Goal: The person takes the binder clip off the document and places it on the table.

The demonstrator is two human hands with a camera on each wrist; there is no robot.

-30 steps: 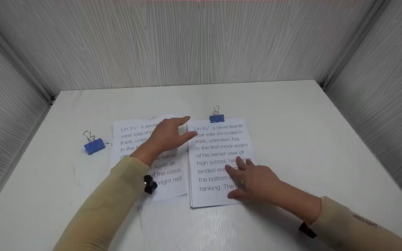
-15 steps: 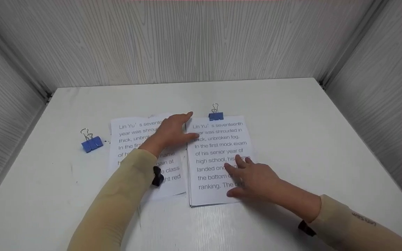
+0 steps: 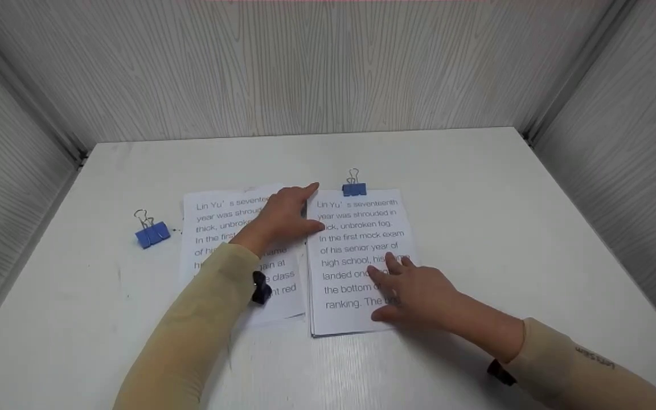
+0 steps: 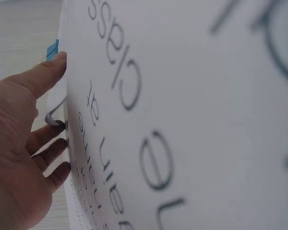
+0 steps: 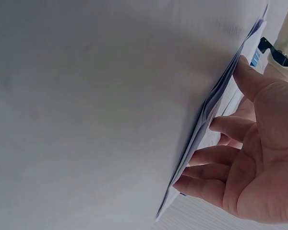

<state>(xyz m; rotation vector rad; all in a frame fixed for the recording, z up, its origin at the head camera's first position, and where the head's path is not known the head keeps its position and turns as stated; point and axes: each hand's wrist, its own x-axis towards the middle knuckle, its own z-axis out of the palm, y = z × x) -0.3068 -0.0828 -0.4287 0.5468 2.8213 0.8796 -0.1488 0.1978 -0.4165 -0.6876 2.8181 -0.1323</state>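
Observation:
A stack of printed paper (image 3: 356,320) lies on the table's middle, with a blue binder clip (image 3: 354,189) at its top edge, wire handles pointing away. My left hand (image 3: 283,217) reaches across a second stack of printed paper (image 3: 214,228); its thumb and extended fingers are at the first stack's upper left edge. In the left wrist view its fingertips (image 4: 61,170) meet the paper's edge. Over the lower right side of the first stack rests my right hand (image 3: 422,293), fingers spread. In the right wrist view its fingertips (image 5: 194,157) touch the sheets' edges, which fan slightly apart.
Another blue binder clip (image 3: 152,234) lies on the white table (image 3: 476,199), left of the second stack. Grey wood-grain panels (image 3: 316,68) stand at the back and both sides. Each wrist carries a small black device (image 3: 261,287).
My left hand has moved slightly right and away from me, its fingertips now near the first stack's upper left corner. The right hand, stacks and clips have stayed in place.

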